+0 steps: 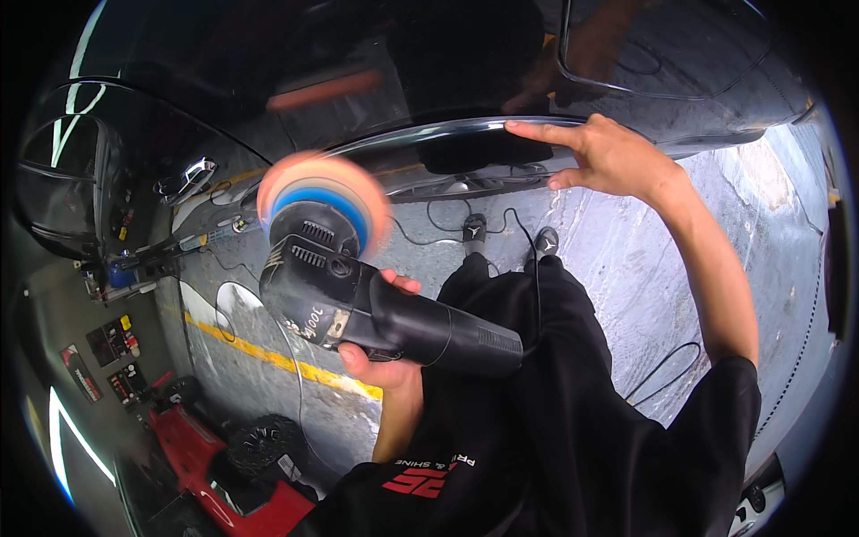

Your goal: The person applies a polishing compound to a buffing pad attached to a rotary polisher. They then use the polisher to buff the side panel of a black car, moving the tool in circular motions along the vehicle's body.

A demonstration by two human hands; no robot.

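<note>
My left hand (386, 366) is wrapped around the body of a black electric car polisher (402, 315), its thumb and fingertips showing on opposite sides. The polisher's orange foam pad (322, 171) on a blue backing plate is blurred, as if spinning, and lies close to the black car's wheel-arch edge; whether it touches the paint I cannot tell. My right hand (604, 151) holds nothing. Its index finger is stretched along the glossy wheel-arch edge (429, 129) of the black car body (463, 67), with the thumb apart below.
A black power cord (537, 268) hangs from the polisher's rear past my legs to the concrete floor (631, 255). A thin cable (298, 389) crosses the yellow floor line (268, 356). A red vehicle with knobbly tyres (248, 497) stands at lower left. The car's headlight (67, 181) is at far left.
</note>
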